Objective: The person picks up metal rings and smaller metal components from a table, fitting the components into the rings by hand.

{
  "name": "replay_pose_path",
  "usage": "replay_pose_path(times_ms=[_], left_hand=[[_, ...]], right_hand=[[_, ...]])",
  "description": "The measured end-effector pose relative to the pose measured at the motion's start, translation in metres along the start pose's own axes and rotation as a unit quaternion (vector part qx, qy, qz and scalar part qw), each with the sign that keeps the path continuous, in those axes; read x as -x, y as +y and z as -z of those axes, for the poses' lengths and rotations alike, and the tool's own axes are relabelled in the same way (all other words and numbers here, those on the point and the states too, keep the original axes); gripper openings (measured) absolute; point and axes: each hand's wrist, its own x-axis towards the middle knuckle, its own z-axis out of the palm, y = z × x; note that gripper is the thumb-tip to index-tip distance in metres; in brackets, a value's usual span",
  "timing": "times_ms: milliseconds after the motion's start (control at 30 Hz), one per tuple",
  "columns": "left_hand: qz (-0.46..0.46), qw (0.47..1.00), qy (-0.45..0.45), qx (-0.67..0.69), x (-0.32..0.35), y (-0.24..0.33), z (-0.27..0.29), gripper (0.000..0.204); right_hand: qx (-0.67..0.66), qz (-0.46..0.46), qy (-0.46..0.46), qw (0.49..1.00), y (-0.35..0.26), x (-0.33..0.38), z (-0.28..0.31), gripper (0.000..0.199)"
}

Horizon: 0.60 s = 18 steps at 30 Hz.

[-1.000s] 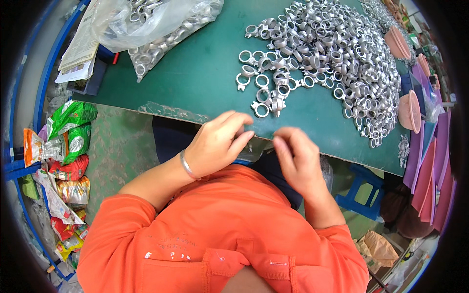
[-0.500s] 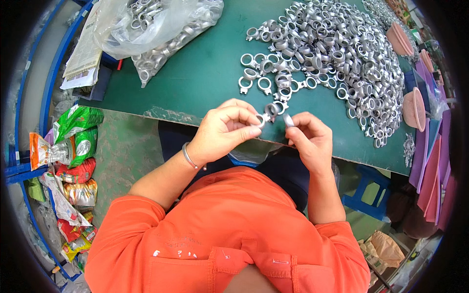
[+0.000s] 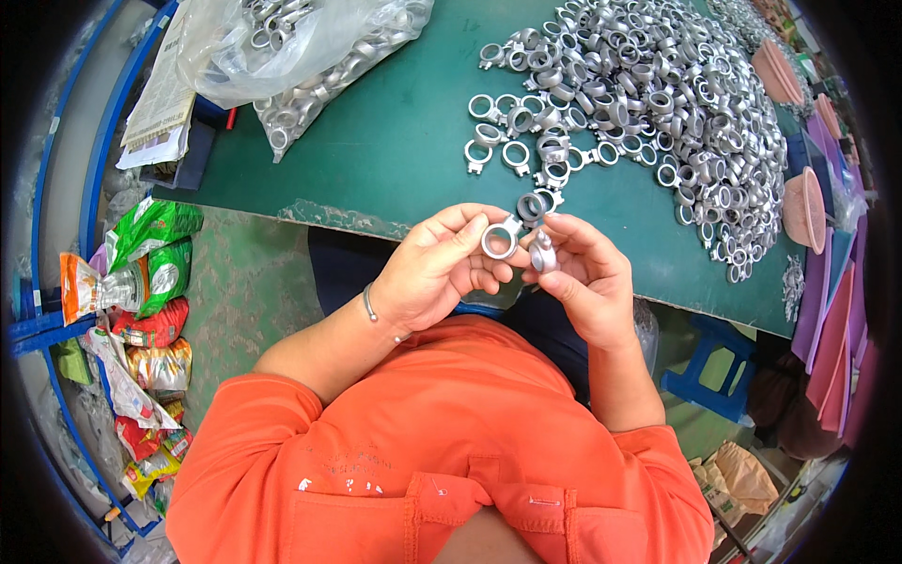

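Note:
Between thumb and fingers, my left hand (image 3: 437, 258) pinches a silver metal ring clamp (image 3: 500, 239), its round opening turned up and its small lug at the upper right. My right hand (image 3: 587, 277) grips a second metal ring clamp (image 3: 542, 254), tilted nearly edge-on, close beside the first. Just beyond the fingertips, a loose ring clamp (image 3: 532, 207) sits on the green table (image 3: 376, 160) near its front edge. A large heap of the same ring clamps (image 3: 639, 103) spreads over the table's right side, with several strays at its left fringe.
A clear plastic bag (image 3: 329, 89) of ring clamps lies at the table's back left, beside papers (image 3: 160, 103) and a dark bin (image 3: 193, 155). Pink bowls (image 3: 800, 209) stand at the right edge. A blue stool (image 3: 709, 367) is below the table on the right.
Both hands have drawn slightly back from the table edge and closer together. The left hand has rolled palm-up, turning its ring clamp's opening into view; the right hand's ring clamp has tilted.

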Motion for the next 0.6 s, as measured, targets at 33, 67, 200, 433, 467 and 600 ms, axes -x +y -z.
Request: replay_pose_path(times_ms=[33,67,200,433,467,600], left_hand=[[0.004,1.000,0.003,0.001,0.000,0.000,0.000,0.030],[0.009,1.000,0.005,0.001,0.000,0.000,0.000,0.031],[0.026,0.999,0.001,0.036,0.001,0.002,0.003,0.032],[0.038,0.997,0.012,0.060,0.003,0.007,-0.005,0.030],[0.040,0.997,0.028,0.060,0.003,0.007,-0.005,0.029],[-0.047,0.996,-0.057,0.059,0.002,0.005,0.019,0.033]], right_hand=[[-0.015,-0.022,0.003,1.000,0.000,0.000,0.000,0.045],[-0.038,-0.042,0.010,0.998,-0.002,0.000,0.000,0.042],[-0.092,-0.079,0.020,0.992,-0.002,0.000,0.006,0.033],[0.192,-0.038,0.036,0.980,-0.011,0.007,-0.012,0.012],[0.229,-0.049,0.032,0.972,-0.008,0.010,-0.013,0.011],[0.458,0.026,-0.052,0.887,-0.014,0.006,-0.014,0.020]])
